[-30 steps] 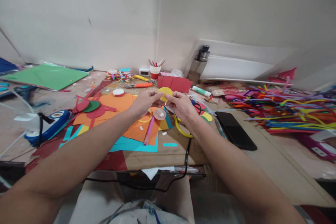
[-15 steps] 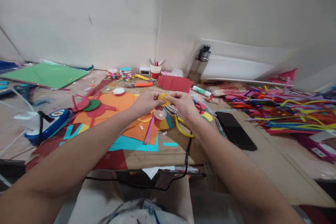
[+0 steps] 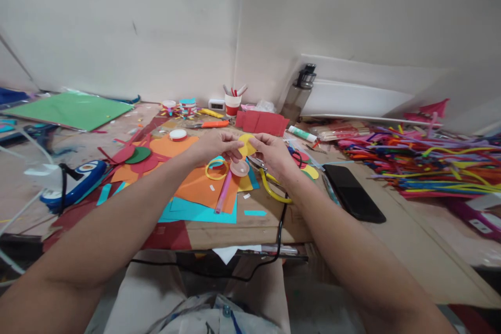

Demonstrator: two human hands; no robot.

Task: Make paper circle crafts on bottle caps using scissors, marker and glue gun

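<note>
Between my two hands, above the work table, is a small yellow paper disc (image 3: 247,145). My left hand (image 3: 217,147) pinches its left edge, and my right hand (image 3: 273,155) pinches its right edge. Below them lie orange paper sheets (image 3: 203,190), a yellow ring (image 3: 216,171), a small clear round lid (image 3: 239,168) and a pink pen-like tube (image 3: 223,193). Scissors with yellow handles (image 3: 270,189) rest under my right hand. To the left are red paper circles (image 3: 144,165) and a green circle (image 3: 139,155) with red strips.
A black phone (image 3: 354,193) lies to the right, before a pile of pipe cleaners (image 3: 430,159). At the back stand a bottle (image 3: 298,94) and a cup of pens (image 3: 233,104). A blue-and-white device (image 3: 78,185) and green sheets (image 3: 70,109) are at left. A black cable (image 3: 279,229) hangs over the front edge.
The yellow disc has turned to show more of its flat face. My hands have moved slightly apart, with the left one shifting left and uncovering the yellow ring.
</note>
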